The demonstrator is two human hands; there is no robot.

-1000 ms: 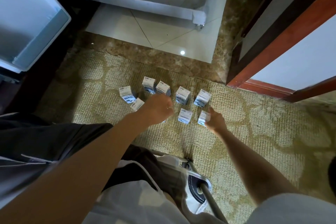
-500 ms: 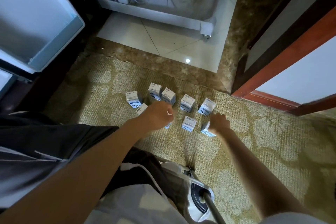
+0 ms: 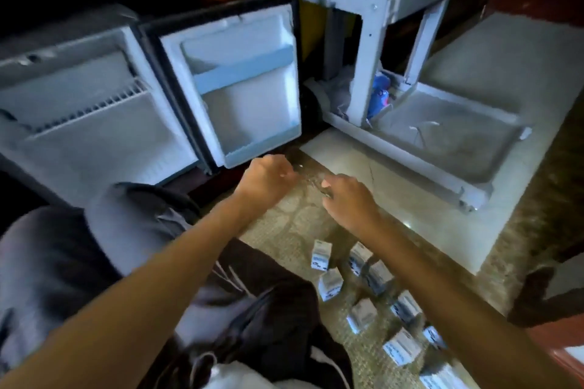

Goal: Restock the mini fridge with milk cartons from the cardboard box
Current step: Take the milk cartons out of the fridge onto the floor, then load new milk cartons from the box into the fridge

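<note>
Several small white milk cartons stand on the patterned carpet at the lower right, under my right forearm. The mini fridge is at the left with its door swung open; the door shelves look bare. My left hand hovers just below the door's bottom edge, fingers curled into a loose fist, with no carton showing in it. My right hand is beside it, seen from the back with its fingers bent away; motion blur hides what, if anything, is under them. No cardboard box is in view.
A grey service cart on wheels stands on the pale tile to the right of the fridge door, with a blue object on its lower tray. My knees in dark clothing fill the lower left. A wooden door frame is at the right.
The view swung up from the cartons to the open fridge. Both hands lifted off the cartons and moved up and left toward the fridge door.
</note>
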